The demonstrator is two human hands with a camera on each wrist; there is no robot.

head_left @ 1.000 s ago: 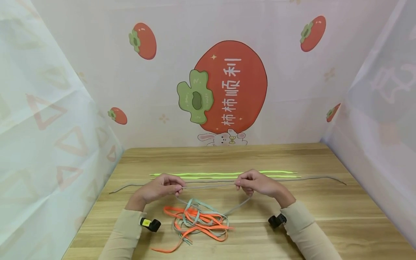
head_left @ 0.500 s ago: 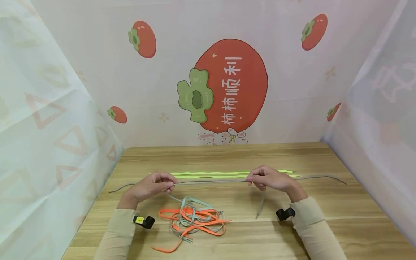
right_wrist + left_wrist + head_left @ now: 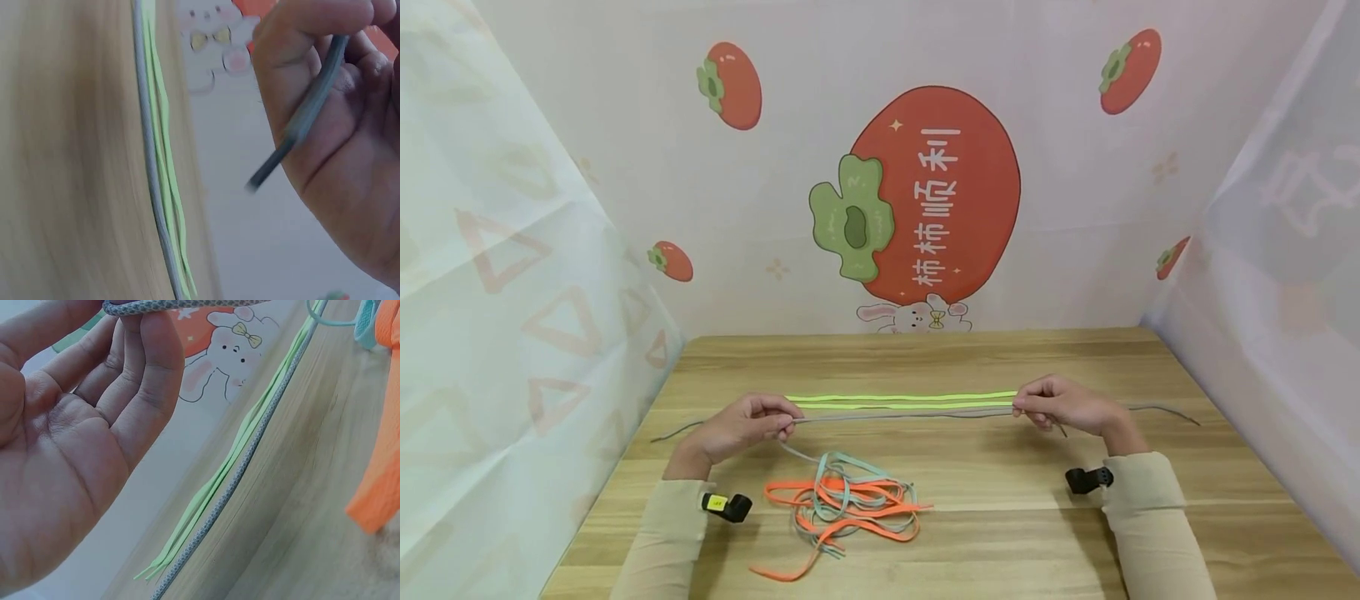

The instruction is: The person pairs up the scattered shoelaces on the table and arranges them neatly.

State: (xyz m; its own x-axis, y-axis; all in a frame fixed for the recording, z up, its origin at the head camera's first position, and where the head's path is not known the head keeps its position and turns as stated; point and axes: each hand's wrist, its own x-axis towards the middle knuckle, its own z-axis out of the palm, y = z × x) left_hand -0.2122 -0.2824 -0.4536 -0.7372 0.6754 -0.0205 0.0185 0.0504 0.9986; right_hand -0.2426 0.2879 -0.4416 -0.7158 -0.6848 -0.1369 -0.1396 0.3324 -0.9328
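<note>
Grey cord (image 3: 902,416) drawn straight between two pinching hands.
The right hand (image 3: 1070,405) has shifted toward the right edge of the worktop (image 3: 1000,537), lengthening the pinched span; the cord's free end now hangs short below it. The left hand (image 3: 743,425) pinches the other side, from which a tail runs to the orange-and-teal lace pile (image 3: 872,527). The span appears just nearer the front edge than the second grey cord (image 3: 240,472) and two lime laces (image 3: 898,398); slack on the right appears mostly removed.
</note>
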